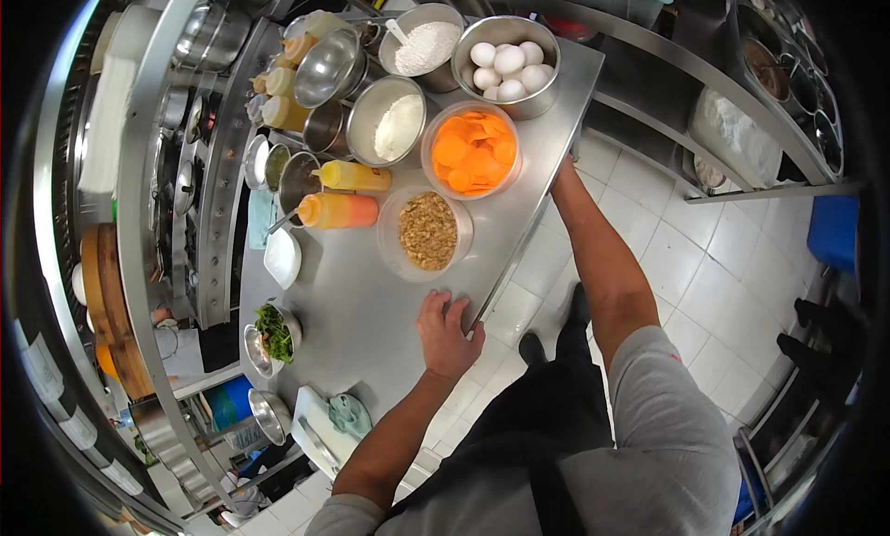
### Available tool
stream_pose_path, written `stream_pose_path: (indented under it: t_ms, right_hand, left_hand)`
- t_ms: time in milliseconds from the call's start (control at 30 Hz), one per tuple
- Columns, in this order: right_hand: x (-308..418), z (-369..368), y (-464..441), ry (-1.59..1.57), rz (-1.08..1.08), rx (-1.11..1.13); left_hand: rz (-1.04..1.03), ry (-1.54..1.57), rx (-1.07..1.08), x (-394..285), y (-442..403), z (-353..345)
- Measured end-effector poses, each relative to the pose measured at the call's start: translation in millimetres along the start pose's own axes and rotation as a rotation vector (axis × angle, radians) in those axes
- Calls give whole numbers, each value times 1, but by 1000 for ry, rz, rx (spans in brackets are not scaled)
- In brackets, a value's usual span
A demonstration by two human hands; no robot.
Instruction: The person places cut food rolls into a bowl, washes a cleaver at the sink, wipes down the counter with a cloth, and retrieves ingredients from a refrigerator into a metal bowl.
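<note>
Steel counter [348, 327] had a tub [390, 242] of what looked like chopped nuts [427, 231] near its front edge, probably light but flexy, best held by the rim, left hand [447, 339] loose and empty on that edge, right hand [563, 172] mostly hidden, couldn't tell its grip.

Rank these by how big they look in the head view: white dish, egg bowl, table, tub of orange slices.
1. Table
2. Egg bowl and tub of orange slices: too alike to rank
3. White dish
</note>
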State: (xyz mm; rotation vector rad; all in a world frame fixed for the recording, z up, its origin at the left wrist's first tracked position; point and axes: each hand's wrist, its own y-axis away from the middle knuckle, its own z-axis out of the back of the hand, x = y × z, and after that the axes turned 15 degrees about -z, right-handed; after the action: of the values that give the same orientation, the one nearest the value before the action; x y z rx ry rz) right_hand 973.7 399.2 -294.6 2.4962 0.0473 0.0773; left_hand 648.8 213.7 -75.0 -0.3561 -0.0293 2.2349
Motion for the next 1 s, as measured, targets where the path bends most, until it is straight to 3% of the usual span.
stream_pose_path:
  t_ms: [167,233,333,367,400,467,533,567,600,667,700,767,833,933,1000]
  right_hand:
    - [-5,36,85,266,-20,84]
    - [-15,72,138,252,20,-50]
    - [-32,199,212,357,42,-300]
    - [-46,242,251,223,111,-440]
    - [-48,397,242,955,262,-515]
    - [-82,456,348,805,127,-675]
    - [-109,509,459,1156,137,-949]
    - [-130,532,509,1229,39,-1054]
    - [-151,554,560,1299,-71,-1150]
    - [-168,542,635,1793,-309,-1215]
    - [-183,517,675,2021,-560,-1257]
    - [-211,496,725,1677,-578,-1491]
    - [-234,449,762,1112,-464,-1685]
    - [-256,474,782,1053,-398,-1722]
    - [-254,503,786,1239,-472,-1592]
  left_hand:
    - [-5,14,-21,0,4,5]
    - [-11,31,-38,4,8,6]
    - [-23,66,-48,5,15,5]
    - [-36,85,-50,4,14,4]
    - [-52,100,-79,2,14,6]
    - [-97,133,-130,0,18,10]
    - [-116,135,-148,-4,16,18]
    - [-99,122,-130,-10,18,24]
    - [-103,134,-147,-10,22,23]
    - [-110,135,-163,-12,27,23]
    - [-113,127,-164,-13,28,24]
    - [-126,109,-177,-15,30,25]
    - [-149,86,-189,-15,34,23]
    - [-156,41,-170,-16,36,17]
    - [-117,6,-129,-16,36,14]
